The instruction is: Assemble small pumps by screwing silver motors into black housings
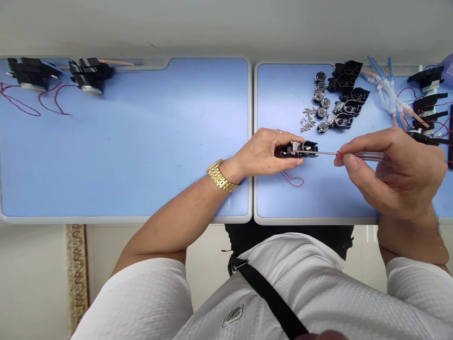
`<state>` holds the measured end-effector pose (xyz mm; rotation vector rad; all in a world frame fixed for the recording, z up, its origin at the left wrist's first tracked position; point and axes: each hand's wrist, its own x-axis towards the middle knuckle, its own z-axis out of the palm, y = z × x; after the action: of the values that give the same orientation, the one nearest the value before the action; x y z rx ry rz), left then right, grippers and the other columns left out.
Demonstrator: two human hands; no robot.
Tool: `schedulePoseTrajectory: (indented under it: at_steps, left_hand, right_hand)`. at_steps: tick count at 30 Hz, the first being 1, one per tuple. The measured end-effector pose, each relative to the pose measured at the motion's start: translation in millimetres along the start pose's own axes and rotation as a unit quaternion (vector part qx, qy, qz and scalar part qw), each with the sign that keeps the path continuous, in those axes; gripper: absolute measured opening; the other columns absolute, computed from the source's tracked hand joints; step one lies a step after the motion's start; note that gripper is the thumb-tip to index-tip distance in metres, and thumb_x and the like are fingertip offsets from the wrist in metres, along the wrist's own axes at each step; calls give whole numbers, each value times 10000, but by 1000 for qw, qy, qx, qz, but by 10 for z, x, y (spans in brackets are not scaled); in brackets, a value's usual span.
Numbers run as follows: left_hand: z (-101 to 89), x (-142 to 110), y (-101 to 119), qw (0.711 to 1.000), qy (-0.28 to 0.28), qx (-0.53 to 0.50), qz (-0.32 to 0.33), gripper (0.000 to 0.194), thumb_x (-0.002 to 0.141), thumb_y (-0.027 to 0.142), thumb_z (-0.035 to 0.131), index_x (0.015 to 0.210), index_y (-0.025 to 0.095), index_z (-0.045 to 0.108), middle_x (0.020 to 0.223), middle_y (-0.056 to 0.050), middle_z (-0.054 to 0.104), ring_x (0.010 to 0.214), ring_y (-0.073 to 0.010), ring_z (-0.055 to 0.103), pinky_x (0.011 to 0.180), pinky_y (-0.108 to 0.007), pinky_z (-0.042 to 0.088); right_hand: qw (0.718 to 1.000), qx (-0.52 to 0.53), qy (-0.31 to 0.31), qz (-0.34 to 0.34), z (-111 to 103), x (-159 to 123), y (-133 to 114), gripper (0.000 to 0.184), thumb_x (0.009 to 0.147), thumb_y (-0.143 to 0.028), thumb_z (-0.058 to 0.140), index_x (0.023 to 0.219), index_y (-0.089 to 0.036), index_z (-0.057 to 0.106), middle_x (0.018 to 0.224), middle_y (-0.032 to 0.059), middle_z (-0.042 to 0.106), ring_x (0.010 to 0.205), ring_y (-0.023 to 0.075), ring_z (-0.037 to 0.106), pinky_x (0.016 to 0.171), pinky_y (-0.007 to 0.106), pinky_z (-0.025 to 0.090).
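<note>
Left grip (pixel 262 153) closed around a black plastic housing (pixel 297 149) at center; right grip (pixel 396 172) pinching a clear-handled screwdriver (pixel 368 156), shaft meeting the housing. Possible trouble: sideways pressure slipping the tip, gouging plastic or flicking a part loose. Tiny loose screws (pixel 307 117) at 12 o'clock, easily scattered by a knock; thin red wire (pixel 292 178) at 6 o'clock, a snag risk, on the blue surface (pixel 300 203).

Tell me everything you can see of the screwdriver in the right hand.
The screwdriver has a clear, glassy-looking handle, a red collar and a long, thin steel shaft. It lies roughly level, pinched between the thumb and fingers of the right hand. The shaft reaches left to the black plastic housing held in the left hand; exactly where its tip meets the housing is too small to tell.
</note>
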<state>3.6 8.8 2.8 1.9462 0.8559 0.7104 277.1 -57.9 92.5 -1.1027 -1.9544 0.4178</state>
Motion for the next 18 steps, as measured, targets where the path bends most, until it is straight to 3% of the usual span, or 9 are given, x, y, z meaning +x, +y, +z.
schedulePoseTrajectory:
  at_steps: [18]
  left_hand:
    - [-3,-2,7,1000,0,0,-4,408,942,486,934,1264,235,939,895,-28,873,730,-157,728,692,-301,543]
  right_hand:
    - [1000,-18,-4,-9,-9,-3,16,297,983,-148,829,1139,-394,888,1002,-71,927,675,209,808,519,419,541]
